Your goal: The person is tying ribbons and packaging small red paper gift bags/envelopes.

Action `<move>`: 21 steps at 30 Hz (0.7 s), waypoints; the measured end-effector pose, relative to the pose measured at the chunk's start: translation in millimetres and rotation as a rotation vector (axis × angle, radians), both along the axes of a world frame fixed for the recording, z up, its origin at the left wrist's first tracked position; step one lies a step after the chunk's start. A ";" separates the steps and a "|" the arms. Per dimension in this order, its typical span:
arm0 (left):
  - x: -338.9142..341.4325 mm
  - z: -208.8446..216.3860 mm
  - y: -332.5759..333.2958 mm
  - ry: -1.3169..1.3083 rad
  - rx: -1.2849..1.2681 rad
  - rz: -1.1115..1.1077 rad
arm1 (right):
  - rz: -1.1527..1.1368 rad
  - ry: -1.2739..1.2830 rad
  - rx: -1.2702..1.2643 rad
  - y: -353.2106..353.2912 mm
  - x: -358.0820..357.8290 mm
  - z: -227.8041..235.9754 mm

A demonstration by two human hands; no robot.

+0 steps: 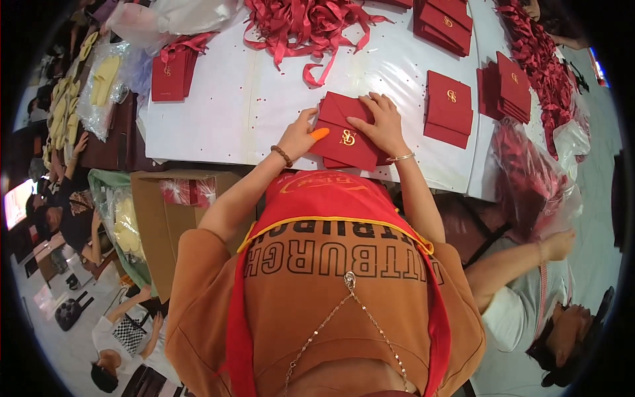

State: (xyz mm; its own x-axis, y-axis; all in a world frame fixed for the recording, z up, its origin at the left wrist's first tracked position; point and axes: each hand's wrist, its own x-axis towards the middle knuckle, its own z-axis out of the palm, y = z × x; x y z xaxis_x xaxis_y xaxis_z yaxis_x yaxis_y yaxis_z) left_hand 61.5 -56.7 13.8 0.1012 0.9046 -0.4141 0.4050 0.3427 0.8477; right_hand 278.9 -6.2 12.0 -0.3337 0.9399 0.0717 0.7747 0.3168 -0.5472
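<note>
"Step?"
"I'd say squaring red envelopes (345, 140) at the tabletop (211, 135)'s near edge. Left hand (297, 137) at their left side, grip unclear; right hand (381, 126) spread wide on top."
"Next?"
"Probably needs them held steady."

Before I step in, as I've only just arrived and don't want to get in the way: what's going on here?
Someone at a white table is handling a few red envelopes by its near edge. The left hand, with an orange cover on its thumb, is at their left side, and the right hand rests on their upper right part. A red pile lies to the left, more piles to the right, and red ribbons are heaped beyond.
</note>
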 end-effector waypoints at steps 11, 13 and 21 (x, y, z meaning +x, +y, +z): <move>0.4 78.6 18.9 -0.414 0.285 -0.440 | -0.139 0.674 -0.682 30.8 16.9 26.4; 10.6 89.2 32.8 -0.500 0.352 -0.402 | -0.102 0.664 -0.653 37.8 20.9 35.7; 3.7 138.3 96.4 -0.876 0.446 -0.365 | 0.134 0.820 -0.353 57.6 22.4 113.7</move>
State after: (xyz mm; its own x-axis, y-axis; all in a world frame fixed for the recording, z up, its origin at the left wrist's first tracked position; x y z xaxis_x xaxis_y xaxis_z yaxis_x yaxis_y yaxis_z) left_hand 65.1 39.6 152.0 0.5016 0.8115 0.2996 -0.3956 -0.0928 0.9137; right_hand 301.3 51.3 125.7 -0.4130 0.9094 0.0497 0.0672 0.0848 -0.9941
